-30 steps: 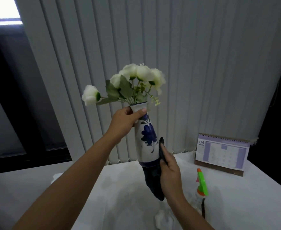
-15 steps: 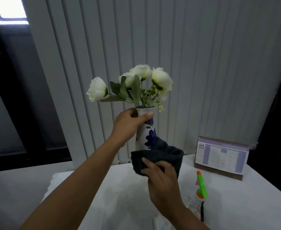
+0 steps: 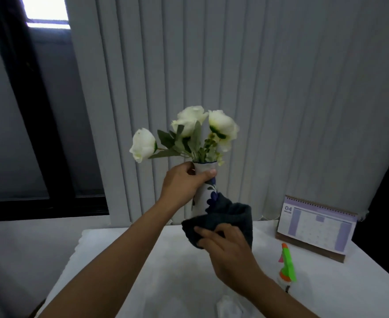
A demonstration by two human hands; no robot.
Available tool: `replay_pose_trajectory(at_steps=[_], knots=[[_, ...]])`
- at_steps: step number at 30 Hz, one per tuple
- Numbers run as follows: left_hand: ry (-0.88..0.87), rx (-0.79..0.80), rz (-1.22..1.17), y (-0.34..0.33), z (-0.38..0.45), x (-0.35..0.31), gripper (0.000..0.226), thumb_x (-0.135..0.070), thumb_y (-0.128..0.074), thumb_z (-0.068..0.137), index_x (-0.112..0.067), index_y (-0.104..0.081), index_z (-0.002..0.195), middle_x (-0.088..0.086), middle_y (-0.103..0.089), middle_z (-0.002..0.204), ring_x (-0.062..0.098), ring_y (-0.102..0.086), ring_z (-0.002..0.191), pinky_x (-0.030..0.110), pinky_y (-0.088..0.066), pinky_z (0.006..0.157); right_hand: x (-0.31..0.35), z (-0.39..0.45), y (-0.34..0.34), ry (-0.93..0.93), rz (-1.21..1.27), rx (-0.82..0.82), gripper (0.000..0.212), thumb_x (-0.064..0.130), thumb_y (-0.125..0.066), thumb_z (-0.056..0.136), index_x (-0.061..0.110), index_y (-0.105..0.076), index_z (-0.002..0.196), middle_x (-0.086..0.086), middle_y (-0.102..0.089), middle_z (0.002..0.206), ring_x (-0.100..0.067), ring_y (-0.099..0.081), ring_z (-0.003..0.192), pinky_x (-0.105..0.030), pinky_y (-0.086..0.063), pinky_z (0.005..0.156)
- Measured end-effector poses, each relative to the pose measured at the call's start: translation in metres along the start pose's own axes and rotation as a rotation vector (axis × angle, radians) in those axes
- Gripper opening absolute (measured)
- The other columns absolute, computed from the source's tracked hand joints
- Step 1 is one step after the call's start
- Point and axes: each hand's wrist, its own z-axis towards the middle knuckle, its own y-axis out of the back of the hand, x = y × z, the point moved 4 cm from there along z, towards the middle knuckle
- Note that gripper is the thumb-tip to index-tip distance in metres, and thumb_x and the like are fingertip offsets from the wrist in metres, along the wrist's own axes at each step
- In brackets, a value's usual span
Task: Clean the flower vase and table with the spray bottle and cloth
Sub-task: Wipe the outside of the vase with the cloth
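the flower vase (image 3: 205,191), white with a blue flower print and full of white flowers (image 3: 190,131), is held upright above the table (image 3: 166,271). the left hand (image 3: 184,182) grips its neck. the right hand (image 3: 228,251) clutches a dark cloth (image 3: 232,216) wrapped around the vase's lower part. the spray bottle (image 3: 287,266) stands to the right, near a desk calendar (image 3: 315,228).

left hand (image 3: 184,182) — fingers curled, gripping | right hand (image 3: 225,246) — fingers pinching
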Motion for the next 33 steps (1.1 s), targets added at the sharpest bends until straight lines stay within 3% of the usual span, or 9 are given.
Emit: replay_pose_trajectory(at_steps=[5,9,11,15,20,22,26,30,33], knots=[[0.003,0.019,-0.045,-0.003,0.002,0.008,0.039,-0.073,-0.066,0.062,-0.035,-0.068,0.071,-0.019,-0.070,0.072,-0.002,-0.065,0.073,0.021,-0.049,0.062,-0.003,0.020,0.003,-0.070,-0.006,-0.064,0.017,0.019,-0.061,0.083,0.021,-0.069,0.097,0.000,-0.068,0.120,-0.023,-0.053,0.102,-0.034,-0.043,0.087],[0.005,0.019,-0.048,0.002,0.005,0.010,0.036,-0.071,-0.068,0.063,-0.036,-0.062,0.058,-0.026,-0.063,0.057,-0.010,-0.059,0.059,0.009,-0.039,0.048,0.011,-0.004,-0.018,0.086,-0.032,0.142,0.025,0.013,-0.071,0.072,0.026,-0.071,0.093,0.010,-0.070,0.112,-0.017,-0.050,0.097,-0.029,-0.034,0.082],[0.001,0.031,-0.068,0.002,0.006,0.015,0.031,-0.066,-0.070,0.068,-0.036,-0.063,0.061,-0.025,-0.064,0.058,-0.011,-0.060,0.061,0.006,-0.040,0.049,0.013,-0.010,-0.022,0.112,-0.023,0.208,0.024,0.014,-0.073,0.071,0.027,-0.071,0.092,0.012,-0.070,0.111,-0.015,-0.049,0.094,-0.028,-0.033,0.079],[-0.017,0.080,-0.143,-0.006,0.005,0.023,0.035,-0.065,-0.070,0.067,-0.033,-0.073,0.083,-0.019,-0.073,0.078,-0.007,-0.066,0.074,0.007,-0.046,0.058,0.014,0.016,-0.021,-0.014,-0.019,0.077,0.022,0.009,-0.069,0.075,0.023,-0.073,0.092,0.007,-0.072,0.108,-0.017,-0.055,0.091,-0.030,-0.039,0.076],[0.001,0.105,-0.149,-0.012,0.004,0.033,0.040,-0.071,-0.066,0.063,-0.035,-0.072,0.079,-0.019,-0.072,0.078,-0.009,-0.064,0.072,0.004,-0.042,0.056,0.022,0.016,-0.029,-0.042,-0.030,0.121,0.026,0.010,-0.075,0.071,0.023,-0.074,0.094,0.006,-0.073,0.106,-0.018,-0.057,0.086,-0.028,-0.045,0.069],[0.024,0.115,-0.197,-0.012,0.004,0.041,0.035,-0.065,-0.070,0.068,-0.033,-0.073,0.081,-0.015,-0.074,0.080,-0.003,-0.067,0.077,0.008,-0.047,0.061,0.017,0.004,-0.029,-0.024,-0.024,0.169,0.029,0.010,-0.076,0.069,0.025,-0.074,0.093,0.009,-0.073,0.106,-0.016,-0.055,0.084,-0.028,-0.044,0.068],[0.101,0.149,-0.339,-0.013,0.007,0.057,0.023,-0.046,-0.076,0.076,-0.026,-0.075,0.087,-0.008,-0.077,0.085,0.009,-0.072,0.084,0.033,-0.060,0.081,0.001,-0.003,-0.016,-0.066,0.008,0.164,0.028,0.012,-0.077,0.072,0.025,-0.072,0.096,0.008,-0.072,0.109,-0.018,-0.058,0.088,-0.031,-0.046,0.071],[0.092,0.218,-0.354,-0.018,0.010,0.060,0.026,-0.049,-0.075,0.075,-0.027,-0.077,0.087,-0.006,-0.077,0.088,0.013,-0.072,0.089,0.035,-0.059,0.084,-0.020,0.018,0.000,-0.221,0.026,0.070,0.022,0.017,-0.063,0.081,0.018,-0.070,0.101,0.002,-0.070,0.113,-0.021,-0.054,0.095,-0.031,-0.047,0.082],[0.084,0.219,-0.355,-0.018,0.013,0.057,0.030,-0.054,-0.076,0.071,-0.027,-0.077,0.085,-0.005,-0.077,0.088,0.013,-0.072,0.088,0.042,-0.058,0.087,-0.023,0.012,-0.007,-0.358,0.113,-0.004,0.029,0.002,-0.055,0.083,0.012,-0.069,0.106,0.001,-0.064,0.122,-0.018,-0.050,0.099,-0.020,-0.038,0.092]])
